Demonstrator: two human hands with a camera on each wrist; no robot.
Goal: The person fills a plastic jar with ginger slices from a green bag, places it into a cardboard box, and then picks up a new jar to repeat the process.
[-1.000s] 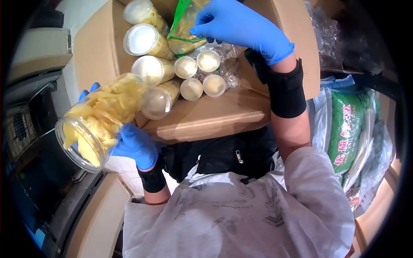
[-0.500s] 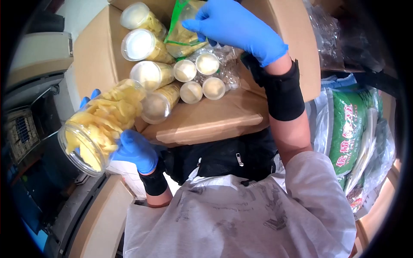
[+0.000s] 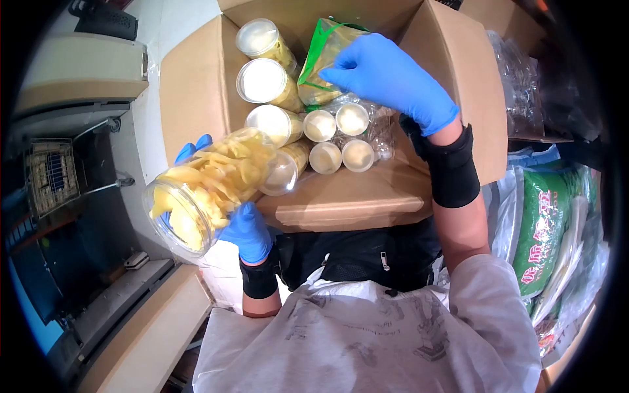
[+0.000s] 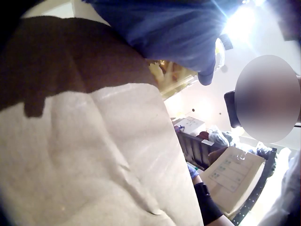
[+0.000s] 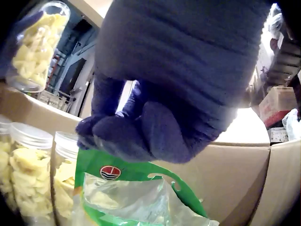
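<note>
My gloved left hand [image 3: 249,232] grips a clear jar [image 3: 226,173] full of yellow slices. The jar lies tilted beside the box's near left corner, its lidless threaded mouth toward the lower left. At the back of the cardboard box [image 3: 190,98], my gloved right hand [image 3: 396,78] pinches the top of a clear pouch with green edges [image 3: 321,59]. The right wrist view shows its curled fingers right at the pouch's green top edge [image 5: 127,167]. Yellow pieces show inside the pouch. In the left wrist view, a cardboard flap [image 4: 94,150] covers most of the scene.
Several lidded jars of yellow slices [image 3: 259,78] lie along the box's left side. Several smaller round containers [image 3: 357,156] stand beside crumpled clear plastic [image 3: 380,134]. A green printed sack [image 3: 540,229] is at my right. In the left wrist view, another carton [image 4: 233,174] stands farther off.
The head view has swung, so the box and both hands sit farther right and lower in it. The left hand still holds the jar; the right stays at the pouch.
</note>
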